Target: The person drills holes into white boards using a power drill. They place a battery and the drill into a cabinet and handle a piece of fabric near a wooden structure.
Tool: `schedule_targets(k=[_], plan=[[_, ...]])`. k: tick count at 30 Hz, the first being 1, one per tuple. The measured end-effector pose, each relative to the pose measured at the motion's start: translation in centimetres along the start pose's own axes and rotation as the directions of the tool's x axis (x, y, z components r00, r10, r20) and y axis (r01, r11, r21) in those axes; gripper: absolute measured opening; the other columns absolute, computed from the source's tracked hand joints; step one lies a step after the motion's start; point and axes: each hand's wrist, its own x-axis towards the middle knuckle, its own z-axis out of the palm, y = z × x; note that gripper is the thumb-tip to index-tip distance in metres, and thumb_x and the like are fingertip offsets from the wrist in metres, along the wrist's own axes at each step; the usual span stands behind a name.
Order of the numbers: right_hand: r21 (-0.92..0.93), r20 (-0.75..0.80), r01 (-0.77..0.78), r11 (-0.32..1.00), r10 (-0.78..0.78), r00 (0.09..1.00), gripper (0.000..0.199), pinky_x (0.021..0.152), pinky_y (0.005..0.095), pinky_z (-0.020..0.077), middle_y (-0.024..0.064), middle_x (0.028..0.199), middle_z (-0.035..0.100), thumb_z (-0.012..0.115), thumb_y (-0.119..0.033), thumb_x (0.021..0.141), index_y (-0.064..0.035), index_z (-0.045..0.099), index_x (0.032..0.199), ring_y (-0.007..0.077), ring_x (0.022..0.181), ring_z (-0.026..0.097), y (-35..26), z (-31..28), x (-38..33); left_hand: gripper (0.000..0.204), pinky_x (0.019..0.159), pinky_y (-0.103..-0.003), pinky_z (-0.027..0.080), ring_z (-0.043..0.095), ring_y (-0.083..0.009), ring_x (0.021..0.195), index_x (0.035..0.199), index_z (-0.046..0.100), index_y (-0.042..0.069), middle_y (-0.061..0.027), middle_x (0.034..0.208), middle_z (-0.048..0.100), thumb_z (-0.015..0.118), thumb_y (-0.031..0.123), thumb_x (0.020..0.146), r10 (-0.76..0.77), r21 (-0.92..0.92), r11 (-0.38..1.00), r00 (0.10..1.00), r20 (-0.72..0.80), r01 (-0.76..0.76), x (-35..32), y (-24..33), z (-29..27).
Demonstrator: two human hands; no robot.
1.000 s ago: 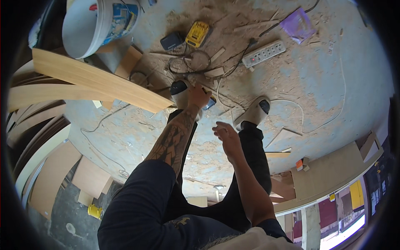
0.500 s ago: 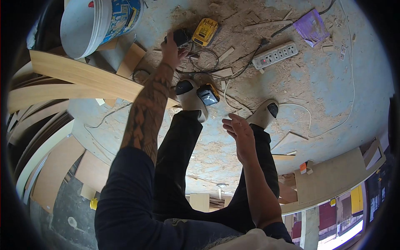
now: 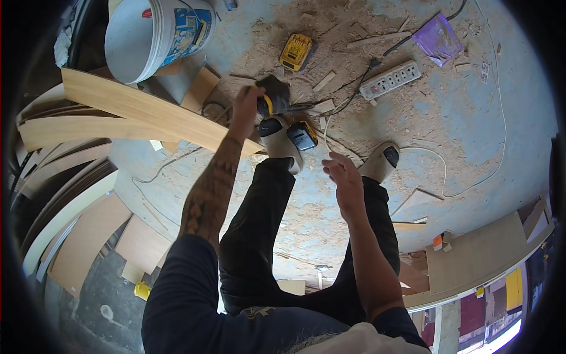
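My left hand (image 3: 246,105) grips a black-and-yellow battery charger (image 3: 275,95), slightly blurred by motion, above the floor just beyond my left shoe (image 3: 276,134). A dark cord runs off it to the right. Beyond it lies a yellow battery pack (image 3: 298,52). A second battery pack, black with yellow edges (image 3: 303,136), rests against the inner side of my left shoe. My right hand (image 3: 344,180) hangs in the air near my right shoe (image 3: 380,162), fingers loosely apart, holding nothing.
A white power strip (image 3: 390,80) with a lit red switch lies ahead to the right, near a purple packet (image 3: 437,40). At left, a long wooden board (image 3: 153,109) slants in front of a white bucket (image 3: 131,44). Wood shavings, scraps and thin cables litter the floor.
My left hand has lifted the charger from the floor and drawn it right and nearer to me. Its coiled cord has shifted along. The right hand stays much the same.
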Motion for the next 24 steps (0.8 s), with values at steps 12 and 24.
schedule_targets(k=[12, 24], plan=[[-0.080, 0.162, 0.183, 0.980, -0.168, 0.972, 0.109, 0.102, 0.0378, 0.0527, 0.0164, 0.135, 0.058, 0.092, -0.018, 0.076, -0.0063, 0.024, 0.161, 0.0244, 0.120, 0.062, -2.8, 0.7, -0.6, 0.026, 0.088, -0.027, 0.052, 0.063, -0.0116, 0.097, 0.113, 0.067, 0.003, -0.0049, 0.104, 0.065, 0.056, 0.025, 0.105, -0.312, -0.137, 0.894, 0.813, 0.491, 0.426, -14.2, 1.4, 8.0], [-0.120, 0.390, 0.215, 0.969, -0.154, 0.908, 0.107, 0.102, 0.0362, 0.0504, 0.0152, 0.132, 0.060, 0.094, -0.022, 0.074, -0.0107, 0.030, 0.159, 0.0226, 0.115, 0.063, -3.7, 0.8, -1.5, 0.027, 0.092, -0.043, 0.052, 0.069, -0.0376, 0.105, 0.121, 0.062, 0.005, -0.0229, 0.110, 0.069, 0.050, 0.019, 0.103, -0.105, 0.391, 0.920, 0.970, 0.220, 0.011, -3.4, -9.2, 2.2]])
